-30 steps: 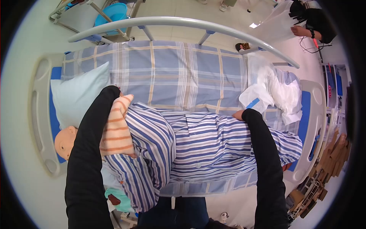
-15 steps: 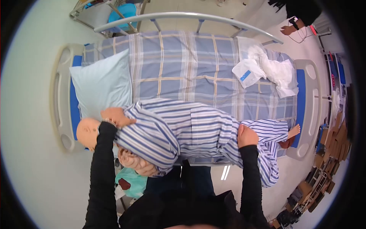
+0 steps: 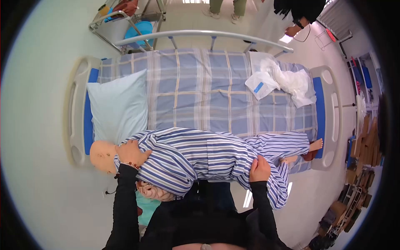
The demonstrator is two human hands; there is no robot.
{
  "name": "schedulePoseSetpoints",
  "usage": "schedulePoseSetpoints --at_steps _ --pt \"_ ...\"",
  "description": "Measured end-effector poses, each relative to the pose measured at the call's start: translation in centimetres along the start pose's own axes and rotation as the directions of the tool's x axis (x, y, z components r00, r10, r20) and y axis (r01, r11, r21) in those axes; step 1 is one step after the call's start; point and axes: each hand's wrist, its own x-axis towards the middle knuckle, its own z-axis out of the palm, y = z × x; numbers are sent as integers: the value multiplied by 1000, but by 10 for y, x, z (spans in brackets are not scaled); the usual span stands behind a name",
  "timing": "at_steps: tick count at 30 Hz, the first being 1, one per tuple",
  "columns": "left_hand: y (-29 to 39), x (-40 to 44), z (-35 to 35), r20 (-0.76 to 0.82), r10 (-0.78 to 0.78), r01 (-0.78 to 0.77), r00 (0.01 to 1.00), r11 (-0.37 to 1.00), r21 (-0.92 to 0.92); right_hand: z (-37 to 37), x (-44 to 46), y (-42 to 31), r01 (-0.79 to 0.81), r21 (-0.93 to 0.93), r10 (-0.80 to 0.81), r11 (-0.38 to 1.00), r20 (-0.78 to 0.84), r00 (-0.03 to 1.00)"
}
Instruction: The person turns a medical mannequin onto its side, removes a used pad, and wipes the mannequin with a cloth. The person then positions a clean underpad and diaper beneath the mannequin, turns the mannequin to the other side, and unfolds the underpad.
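A patient manikin point(image 3: 179, 152) in blue-and-white striped pyjamas lies on its side along the near edge of the bed, turned toward me. Its bald head point(image 3: 102, 156) is at the left, beside the pillow's near corner. My left hand point(image 3: 132, 153), with a bead bracelet at the wrist, is closed over its upper shoulder near the neck. Around the hip or upper thigh, my right hand point(image 3: 260, 168) grips the striped cloth and the body beneath. A bare foot point(image 3: 316, 145) shows at the right end. The manikin's hand point(image 3: 154, 192) hangs near my body.
A light blue pillow point(image 3: 118, 104) rests on the plaid sheet point(image 3: 191, 96). White pads point(image 3: 293, 83) lie at the far right of the bed. The far side rail point(image 3: 200, 33) is raised. Beyond it are a metal trolley with a blue basin point(image 3: 139, 32) and other people.
The manikin has shifted slightly nearer the bed's near edge, with both my hands still on it. My view has tilted up, bringing more of the floor and people beyond the rail into sight.
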Motion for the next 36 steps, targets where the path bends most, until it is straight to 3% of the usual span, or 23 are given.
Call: schedulePoseSetpoints --at_steps 5,36 --pt "-2 -5 -9 34 -33 29 999 994 102 5 -2 -2 44 0 -44 999 -99 994" --pt "2 -16 -13 -24 -33 35 999 996 76 5 -9 4 20 15 -19 1000 -46 999"
